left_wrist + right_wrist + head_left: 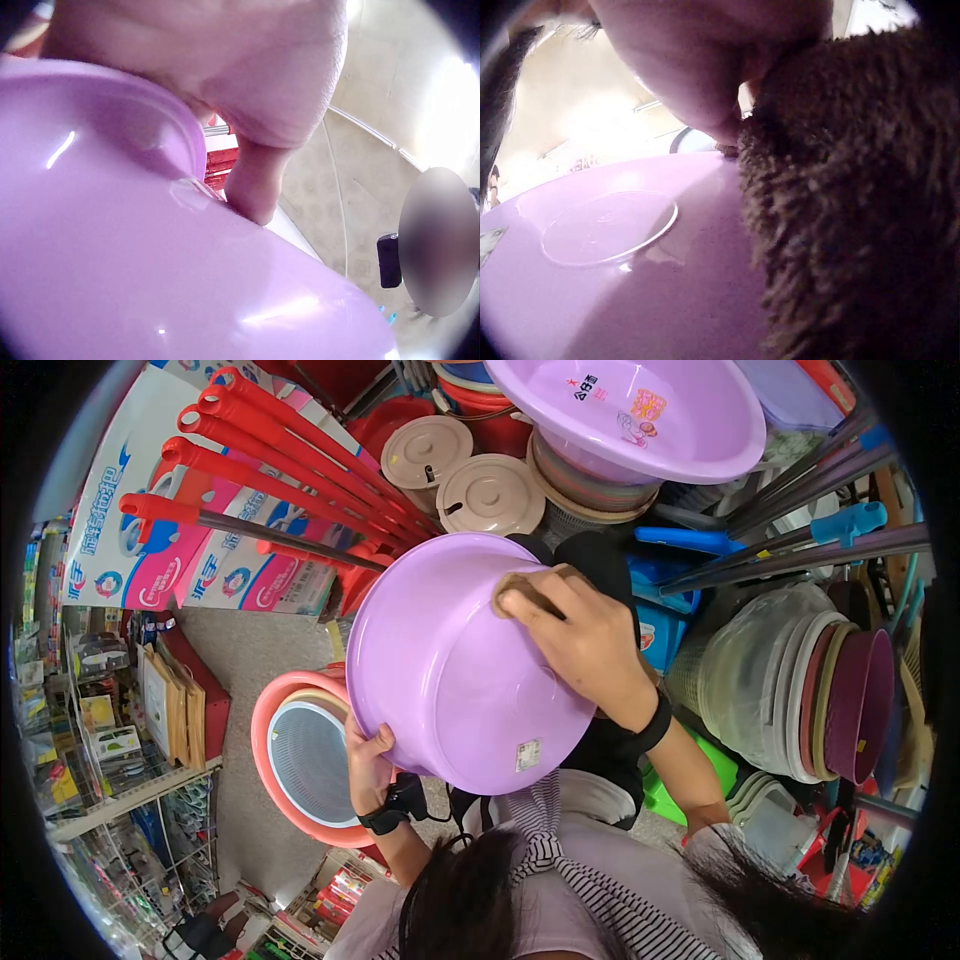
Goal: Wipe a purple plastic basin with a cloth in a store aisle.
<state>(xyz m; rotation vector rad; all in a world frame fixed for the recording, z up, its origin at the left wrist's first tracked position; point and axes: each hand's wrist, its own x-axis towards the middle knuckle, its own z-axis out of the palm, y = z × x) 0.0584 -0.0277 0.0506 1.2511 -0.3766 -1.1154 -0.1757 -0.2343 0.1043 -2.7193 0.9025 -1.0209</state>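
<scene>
A lilac plastic basin (450, 670) is held upside down in front of me, its bottom facing the camera, with a small label near its lower rim. My left hand (368, 752) grips the basin's rim at the lower left, thumb on the outside (255, 187). My right hand (570, 630) presses a brown cloth (520, 585) against the basin's upper right side. The right wrist view shows the fuzzy brown cloth (847, 210) lying on the lilac surface (630, 262).
A pink basin with a white strainer (305, 760) stands below left. Red-handled mops (270, 470) lean at the upper left. Another lilac basin (640, 410), brown lids (490, 490) and stacked tubs (790, 680) crowd the back and right. Shelves (110, 760) line the left.
</scene>
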